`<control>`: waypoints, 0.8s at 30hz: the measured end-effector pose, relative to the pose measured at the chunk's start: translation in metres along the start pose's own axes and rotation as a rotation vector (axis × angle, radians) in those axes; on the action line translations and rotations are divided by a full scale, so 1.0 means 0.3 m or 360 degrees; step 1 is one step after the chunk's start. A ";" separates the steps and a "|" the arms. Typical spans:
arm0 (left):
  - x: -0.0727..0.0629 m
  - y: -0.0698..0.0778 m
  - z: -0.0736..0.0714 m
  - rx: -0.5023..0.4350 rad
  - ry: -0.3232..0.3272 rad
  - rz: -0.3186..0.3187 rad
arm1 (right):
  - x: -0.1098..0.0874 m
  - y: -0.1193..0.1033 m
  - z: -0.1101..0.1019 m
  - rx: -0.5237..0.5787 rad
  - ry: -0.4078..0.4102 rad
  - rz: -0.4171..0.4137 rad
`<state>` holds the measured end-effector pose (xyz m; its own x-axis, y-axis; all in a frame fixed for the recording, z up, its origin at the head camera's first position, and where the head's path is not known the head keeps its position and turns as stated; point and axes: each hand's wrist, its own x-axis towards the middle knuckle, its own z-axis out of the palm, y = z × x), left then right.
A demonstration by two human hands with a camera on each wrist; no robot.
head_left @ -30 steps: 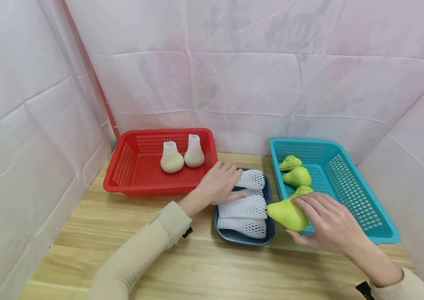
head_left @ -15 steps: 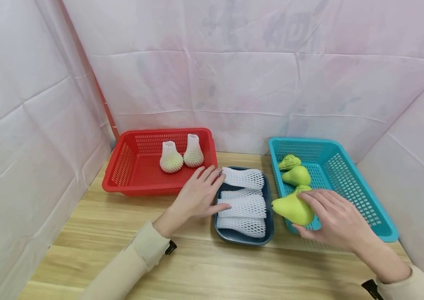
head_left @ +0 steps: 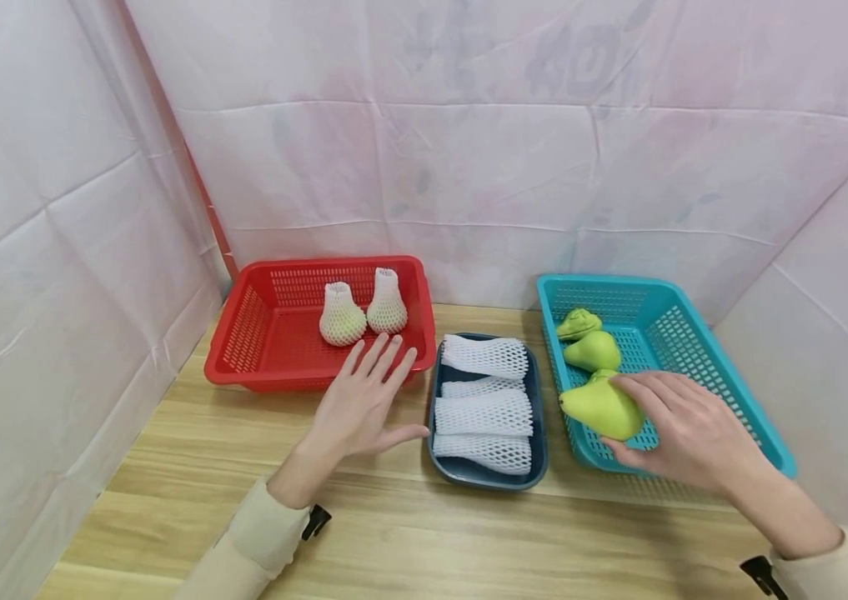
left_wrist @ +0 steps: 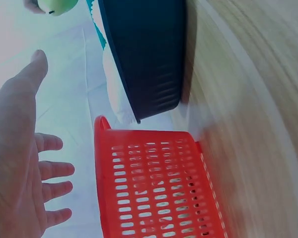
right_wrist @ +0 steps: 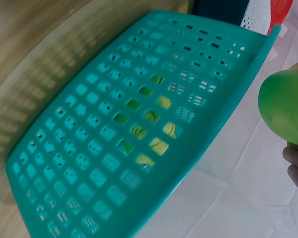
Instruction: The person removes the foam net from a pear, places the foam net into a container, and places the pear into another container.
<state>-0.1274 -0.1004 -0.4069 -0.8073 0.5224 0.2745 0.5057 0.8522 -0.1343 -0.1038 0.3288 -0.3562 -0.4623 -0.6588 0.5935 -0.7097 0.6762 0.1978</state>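
Hovering palm-down, the left hand [head_left: 354, 408] holds its fingers [head_left: 373, 353] wide; the right hand [head_left: 692, 429] grips a pear [head_left: 600, 410].

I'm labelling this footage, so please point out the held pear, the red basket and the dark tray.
Held pear [head_left: 604, 412]: head view, on its rounded body.
Red basket [head_left: 290, 340]: head view, on its bare floor.
Dark tray [head_left: 479, 481]: head view, at its near end.

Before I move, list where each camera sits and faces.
Head: on the head, facing forward and down over the tray; left hand, right hand and sleeves show.
Left wrist: on that wrist, facing the red basket; left hand shows.
Right wrist: on that wrist, facing the teal basket; right hand partly shows.
Both wrist views share the held pear.
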 end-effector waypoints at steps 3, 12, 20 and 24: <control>-0.017 -0.008 0.002 -0.0006 0.0027 -0.0010 | -0.007 0.016 -0.001 0.0007 0.0003 0.0014; -0.066 -0.036 0.002 -0.0053 0.0066 -0.0078 | -0.035 0.075 -0.002 -0.0013 -0.0092 0.0028; -0.087 -0.053 0.007 -0.0052 0.0116 -0.0080 | -0.059 0.126 0.014 0.0067 -0.0356 0.0032; -0.093 -0.057 0.006 -0.0054 0.0153 -0.0085 | -0.070 0.144 0.026 0.0069 -0.0472 0.0045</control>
<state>-0.1143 -0.1295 -0.4141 -0.8011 0.4698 0.3708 0.4743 0.8762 -0.0855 -0.1286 0.3693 -0.3663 -0.6125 -0.7119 0.3435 -0.7136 0.6849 0.1472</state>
